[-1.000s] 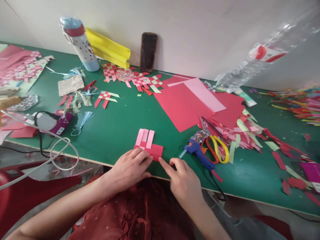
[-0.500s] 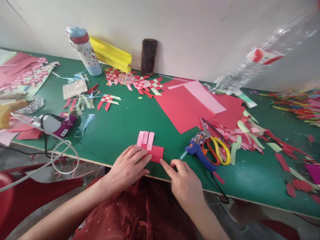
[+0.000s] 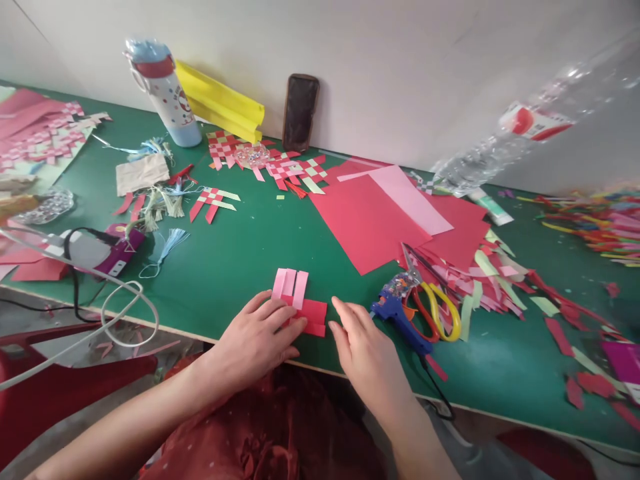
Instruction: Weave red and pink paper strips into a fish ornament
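Note:
Near the front edge of the green table lies a small piece of interlaced paper strips, pink strips (image 3: 299,291) standing up from red strips (image 3: 315,311). My left hand (image 3: 263,331) rests palm down over its left part, fingers extended and pressing on the paper. What is under those fingers is hidden. Just right of the red ends, my right hand (image 3: 367,347) hovers apart from the paper, thumb and index finger separated, nothing between them. A blue glue gun (image 3: 403,313) and scissors with yellow and red handles (image 3: 440,310) lie to its right.
Red paper sheets (image 3: 373,217) and cut scraps (image 3: 493,283) lie behind and right. Woven paper pieces (image 3: 270,163), a phone (image 3: 301,112), a drink bottle (image 3: 167,93) and a clear plastic bottle (image 3: 530,123) stand or lie along the wall. A cabled purple power strip (image 3: 117,250) sits left.
My right hand has lifted off the right end of the red strips, its index finger drawing up and back and its thumb opening. My left hand stays on the paper. The view shifts slightly.

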`<state>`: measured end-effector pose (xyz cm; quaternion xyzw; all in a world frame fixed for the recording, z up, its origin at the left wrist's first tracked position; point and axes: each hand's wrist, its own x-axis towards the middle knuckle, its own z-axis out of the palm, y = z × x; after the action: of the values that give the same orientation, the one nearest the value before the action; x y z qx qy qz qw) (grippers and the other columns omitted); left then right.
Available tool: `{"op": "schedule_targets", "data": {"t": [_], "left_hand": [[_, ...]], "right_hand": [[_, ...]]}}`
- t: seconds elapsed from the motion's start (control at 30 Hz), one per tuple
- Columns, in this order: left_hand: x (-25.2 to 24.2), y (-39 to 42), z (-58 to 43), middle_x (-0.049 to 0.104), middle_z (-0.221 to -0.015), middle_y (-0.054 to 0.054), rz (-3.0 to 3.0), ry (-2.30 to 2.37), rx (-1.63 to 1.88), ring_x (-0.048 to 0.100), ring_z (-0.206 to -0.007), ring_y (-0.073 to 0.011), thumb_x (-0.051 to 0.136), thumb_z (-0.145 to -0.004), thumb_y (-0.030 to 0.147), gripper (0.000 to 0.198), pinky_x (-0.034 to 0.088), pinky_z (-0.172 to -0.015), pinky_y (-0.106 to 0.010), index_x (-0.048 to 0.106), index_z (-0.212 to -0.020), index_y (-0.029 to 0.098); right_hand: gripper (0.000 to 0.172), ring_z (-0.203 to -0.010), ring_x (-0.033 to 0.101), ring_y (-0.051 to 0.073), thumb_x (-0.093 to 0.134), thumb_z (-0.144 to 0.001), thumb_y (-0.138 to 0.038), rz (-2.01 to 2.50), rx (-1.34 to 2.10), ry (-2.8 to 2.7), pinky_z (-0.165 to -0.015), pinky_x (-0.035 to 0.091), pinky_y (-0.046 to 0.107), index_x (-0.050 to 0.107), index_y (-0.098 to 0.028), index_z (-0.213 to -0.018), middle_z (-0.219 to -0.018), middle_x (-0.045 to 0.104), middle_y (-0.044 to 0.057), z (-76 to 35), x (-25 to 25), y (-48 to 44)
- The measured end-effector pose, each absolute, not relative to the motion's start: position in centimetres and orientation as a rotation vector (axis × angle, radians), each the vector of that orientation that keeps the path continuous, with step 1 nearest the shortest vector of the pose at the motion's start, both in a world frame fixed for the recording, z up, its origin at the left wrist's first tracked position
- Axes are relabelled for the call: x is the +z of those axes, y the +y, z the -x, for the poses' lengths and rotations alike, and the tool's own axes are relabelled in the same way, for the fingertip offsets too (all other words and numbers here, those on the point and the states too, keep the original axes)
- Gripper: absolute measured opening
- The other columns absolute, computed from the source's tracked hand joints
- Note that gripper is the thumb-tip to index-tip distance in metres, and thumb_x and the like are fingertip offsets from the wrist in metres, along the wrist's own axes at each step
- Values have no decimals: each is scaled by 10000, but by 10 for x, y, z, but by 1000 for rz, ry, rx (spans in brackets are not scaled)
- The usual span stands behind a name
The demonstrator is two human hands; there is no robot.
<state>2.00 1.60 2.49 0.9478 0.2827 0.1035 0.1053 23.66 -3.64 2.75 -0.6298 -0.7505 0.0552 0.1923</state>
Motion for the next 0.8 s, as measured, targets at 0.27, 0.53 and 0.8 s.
{"op": "schedule_targets", "data": {"t": [0.27,0.53,0.8], "left_hand": [[32,31,-33,602,-896,-63,-2518,1007,442,573,-875,-204,449,-950,123,149,522,-800,-354,592,-967,162],[19,39,-41,594,-908,-58,-2374,1066,386,575,-835,-201,459,-894,100,99,517,-763,-347,524,-926,167],[19,41,-42,590,-931,-63,-2354,1103,359,581,-845,-210,448,-858,81,195,518,-772,-360,479,-1030,166]], "right_hand": [[239,-843,694,217,450,-959,-213,1851,147,-2123,-647,574,300,592,-138,-1135,-994,650,105,-228,22,-21],[214,-867,689,213,469,-948,-197,1851,167,-2093,-704,558,304,614,-169,-1102,-1009,652,90,-227,19,-24],[149,-855,675,199,469,-941,-169,1801,215,-2036,-713,521,288,608,-199,-984,-958,665,60,-226,19,-22]]}}
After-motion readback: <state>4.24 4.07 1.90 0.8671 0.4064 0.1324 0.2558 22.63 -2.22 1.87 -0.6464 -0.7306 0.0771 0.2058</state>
